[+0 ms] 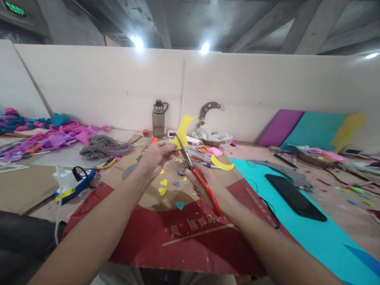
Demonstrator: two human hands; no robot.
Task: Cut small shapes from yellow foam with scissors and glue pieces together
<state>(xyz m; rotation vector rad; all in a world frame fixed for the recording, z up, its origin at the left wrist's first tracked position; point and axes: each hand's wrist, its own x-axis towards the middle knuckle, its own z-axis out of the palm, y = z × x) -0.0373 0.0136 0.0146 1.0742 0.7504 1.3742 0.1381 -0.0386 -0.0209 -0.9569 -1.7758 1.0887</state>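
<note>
My left hand (158, 158) pinches the lower end of a curved yellow felt piece (184, 128), holding it up above the cardboard. In my right hand (203, 180) are scissors with red handles (204, 186); their blades point up and away and meet the lower edge of the yellow piece. Whether the blades have cut into it I cannot tell. Below the hands, several small yellow hearts (162, 191), a grey heart (176, 184) and a teal heart (179, 205) lie on the cardboard sheet (142, 245). A yellow crescent (222, 163) lies beyond my right hand.
At the back stands a water bottle (158, 120). Left are a grey cord bundle (103, 147), purple scraps (59, 139) and a blue power strip (75, 188). A black phone (295, 197) lies on a turquoise sheet (320, 241) at right. Coloured felt sheets (311, 128) lean on the partition.
</note>
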